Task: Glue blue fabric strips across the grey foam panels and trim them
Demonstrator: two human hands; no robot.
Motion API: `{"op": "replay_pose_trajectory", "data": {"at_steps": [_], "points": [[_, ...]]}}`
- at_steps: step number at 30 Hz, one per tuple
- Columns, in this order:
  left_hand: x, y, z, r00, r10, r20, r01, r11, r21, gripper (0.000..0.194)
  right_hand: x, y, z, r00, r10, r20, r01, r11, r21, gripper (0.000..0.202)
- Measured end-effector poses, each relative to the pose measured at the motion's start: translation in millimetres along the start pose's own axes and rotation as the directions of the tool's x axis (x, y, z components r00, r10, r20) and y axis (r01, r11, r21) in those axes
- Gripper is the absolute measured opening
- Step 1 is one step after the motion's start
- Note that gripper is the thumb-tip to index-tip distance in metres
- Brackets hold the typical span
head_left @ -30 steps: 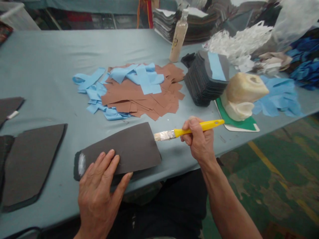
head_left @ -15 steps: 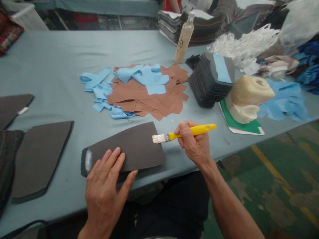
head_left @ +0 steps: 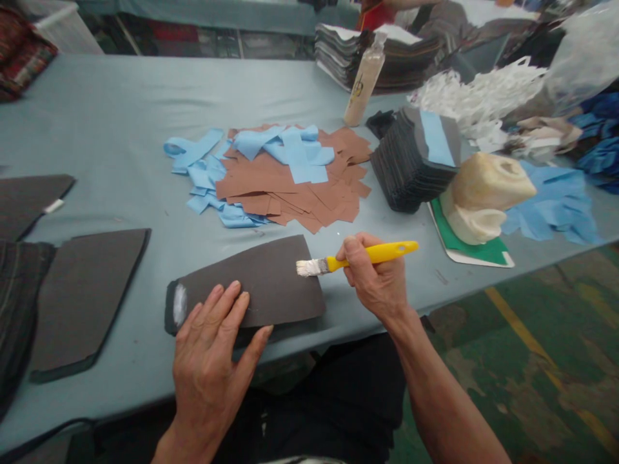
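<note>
Head view: the brush (head_left: 399, 249) has shifted against the dark panel (head_left: 275, 274). A second ago its bristles were right at the panel's right edge; now their tips lie over the surface, just inside that edge. Whether they press on it or hover slightly above, I cannot tell. The right hand (head_left: 374, 274) has its fingers closed around the brush's yellow handle, which points to the right. The left hand (head_left: 207, 354) stays flat on the near left part of the panel, fingers slightly spread and thumb apart at the near edge, gripping nothing, seemingly steadying it. The panel lies on the near side of the tabletop (head_left: 130, 148), with a white patch (head_left: 180, 305) at its left end, unchanged. No such patch shows at the right end, so the brush appears to be only starting there. Everything has slid somewhat rightward in view, likely from head movement: the brown strips (head_left: 294, 196) on the far side, the dark stack (head_left: 409, 164) to their right, and another dark panel (head_left: 91, 290) at left.
</note>
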State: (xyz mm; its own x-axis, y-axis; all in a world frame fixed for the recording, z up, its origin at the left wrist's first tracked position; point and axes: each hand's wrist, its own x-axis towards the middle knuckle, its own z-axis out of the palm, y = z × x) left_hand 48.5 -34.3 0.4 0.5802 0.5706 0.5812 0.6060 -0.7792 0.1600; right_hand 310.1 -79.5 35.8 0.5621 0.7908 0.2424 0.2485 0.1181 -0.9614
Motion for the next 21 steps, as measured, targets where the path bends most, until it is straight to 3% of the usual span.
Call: {"op": "replay_pose_trajectory", "data": {"at_steps": [7,12,17,21], "points": [[0.6,0.6,-0.1,1.000,-0.005,-0.004,0.005,1.000,0.005,0.043,-0.9,-2.5,-6.3,0.997,-0.027,-0.068,0.024,0.999,-0.049,0.049],[1.0,0.8,-0.7,1.000,-0.008,0.003,0.008,1.000,0.001,0.043,-0.4,0.4,-1.2,1.000,-0.024,0.006,0.025,0.999,-0.029,0.050],[0.0,1.2,-0.2,1.000,-0.014,-0.005,0.014,1.000,-0.006,0.044,1.6,0.5,-4.8,0.997,-0.027,-0.074,0.023,0.999,-0.048,0.048],[-0.2,1.2,0.1,1.000,-0.015,-0.003,0.015,1.000,-0.008,0.044,-1.3,-2.1,3.9,0.999,-0.003,-0.043,0.004,1.000,0.008,0.050]]}}
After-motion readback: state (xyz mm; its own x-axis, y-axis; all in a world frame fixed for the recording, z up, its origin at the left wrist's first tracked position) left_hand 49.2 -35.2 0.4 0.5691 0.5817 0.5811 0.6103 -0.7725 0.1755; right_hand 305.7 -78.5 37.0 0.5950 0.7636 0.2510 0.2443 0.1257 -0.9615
